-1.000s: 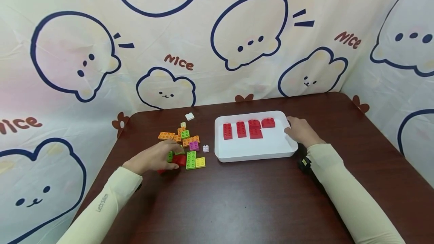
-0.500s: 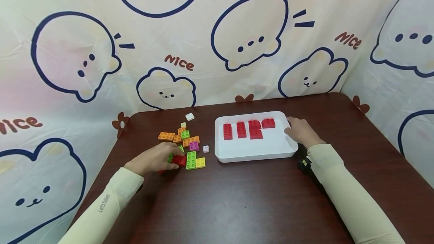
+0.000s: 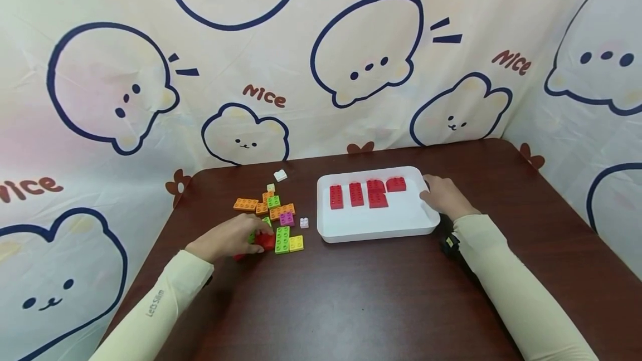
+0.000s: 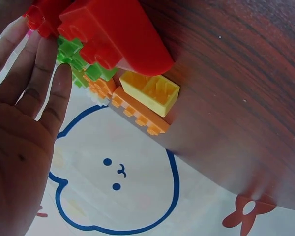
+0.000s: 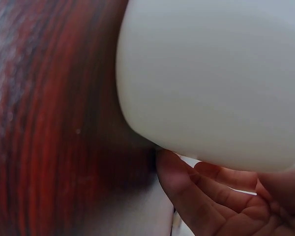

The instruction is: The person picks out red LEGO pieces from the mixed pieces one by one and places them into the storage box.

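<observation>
My left hand (image 3: pixel 233 237) is at the near left of a pile of toy building blocks, its fingers and thumb about a red block (image 3: pixel 266 241). In the left wrist view the fingertips meet a red block (image 4: pixel 42 17), and a larger red block with a rounded end (image 4: pixel 123 37) lies beside it. My right hand (image 3: pixel 446 196) holds the right end of a white tray (image 3: pixel 371 227), fingers curled against its outer wall (image 5: pixel 211 98). Several red blocks (image 3: pixel 356 194) lie along the tray's far half.
Orange blocks (image 3: pixel 246 204), a purple block (image 3: pixel 286 219), a long green block (image 3: pixel 282 239) and a yellow block (image 3: pixel 296 243) lie between left hand and tray. A small white block (image 3: pixel 304 223) sits near the tray; another white block (image 3: pixel 280 175) lies farther back. A patterned curtain (image 3: pixel 301 60) borders the table.
The left hand's fingers have drawn in slightly over the red block, uncovering more of a green block behind it. The right hand and the tray keep their place.
</observation>
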Motion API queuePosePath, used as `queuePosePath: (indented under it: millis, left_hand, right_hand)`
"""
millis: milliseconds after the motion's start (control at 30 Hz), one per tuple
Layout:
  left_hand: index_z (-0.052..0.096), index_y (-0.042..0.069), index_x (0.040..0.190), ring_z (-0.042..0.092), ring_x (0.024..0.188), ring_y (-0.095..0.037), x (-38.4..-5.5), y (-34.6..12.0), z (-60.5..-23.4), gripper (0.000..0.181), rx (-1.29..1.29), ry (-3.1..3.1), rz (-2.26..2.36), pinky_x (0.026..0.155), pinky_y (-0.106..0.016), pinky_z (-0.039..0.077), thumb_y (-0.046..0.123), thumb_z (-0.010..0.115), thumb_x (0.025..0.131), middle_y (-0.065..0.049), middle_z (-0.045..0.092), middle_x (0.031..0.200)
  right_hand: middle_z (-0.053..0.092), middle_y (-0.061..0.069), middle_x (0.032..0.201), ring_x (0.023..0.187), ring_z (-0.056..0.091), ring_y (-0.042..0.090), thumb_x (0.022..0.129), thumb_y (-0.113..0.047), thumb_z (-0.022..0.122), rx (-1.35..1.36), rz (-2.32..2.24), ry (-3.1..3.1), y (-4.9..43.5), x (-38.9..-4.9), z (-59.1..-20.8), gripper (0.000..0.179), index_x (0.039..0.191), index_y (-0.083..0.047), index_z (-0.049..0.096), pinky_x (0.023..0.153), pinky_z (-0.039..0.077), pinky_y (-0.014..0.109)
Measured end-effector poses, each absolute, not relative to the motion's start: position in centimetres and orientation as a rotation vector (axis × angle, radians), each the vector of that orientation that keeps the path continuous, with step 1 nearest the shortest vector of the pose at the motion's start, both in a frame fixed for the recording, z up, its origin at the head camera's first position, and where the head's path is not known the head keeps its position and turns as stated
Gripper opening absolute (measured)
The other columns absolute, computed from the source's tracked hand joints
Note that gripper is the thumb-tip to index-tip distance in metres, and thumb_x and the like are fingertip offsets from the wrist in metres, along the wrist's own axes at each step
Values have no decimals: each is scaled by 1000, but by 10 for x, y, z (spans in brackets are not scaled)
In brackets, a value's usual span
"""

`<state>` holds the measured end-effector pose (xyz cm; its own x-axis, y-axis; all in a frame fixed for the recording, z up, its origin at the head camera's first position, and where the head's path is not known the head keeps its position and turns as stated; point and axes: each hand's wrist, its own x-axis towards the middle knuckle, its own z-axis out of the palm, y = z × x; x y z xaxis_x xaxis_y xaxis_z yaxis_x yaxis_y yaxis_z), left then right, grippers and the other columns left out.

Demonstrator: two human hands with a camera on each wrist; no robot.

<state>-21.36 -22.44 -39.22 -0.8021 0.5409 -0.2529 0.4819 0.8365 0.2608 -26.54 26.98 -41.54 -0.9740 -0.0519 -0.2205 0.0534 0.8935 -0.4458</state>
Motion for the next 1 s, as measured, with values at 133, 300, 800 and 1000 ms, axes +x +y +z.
queuePosePath:
  millis: [133,300,800,1000]
  left_hand:
    - [76,19,119,64,109,-21,-212,-225,-389,39,807,2710,254,97,-46,54,18,87,81,2,71,116]
    - [76,19,120,65,109,-20,-214,-223,-385,41,816,2716,251,96,-45,55,18,88,80,3,72,115]
    - [73,15,123,63,111,-24,-214,-219,-377,47,885,2739,340,92,-44,57,12,88,79,-2,70,120]
    - [73,16,124,62,113,-25,-216,-213,-374,46,930,2757,298,90,-41,58,12,88,80,-3,69,121]
  right_hand:
    - [38,37,148,130,45,49,103,-19,54,-5,-677,2840,270,-266,-416,63,152,12,29,107,38,63]
    - [38,37,149,129,46,49,103,-19,55,-1,-679,2840,271,-267,-415,63,152,11,29,107,38,64]
    - [39,36,148,131,45,49,102,-17,53,-11,-679,2858,271,-265,-416,61,151,11,31,108,38,63]
    - [41,36,147,131,46,49,102,-16,52,-32,-681,2879,271,-264,-418,59,151,11,33,108,38,62]
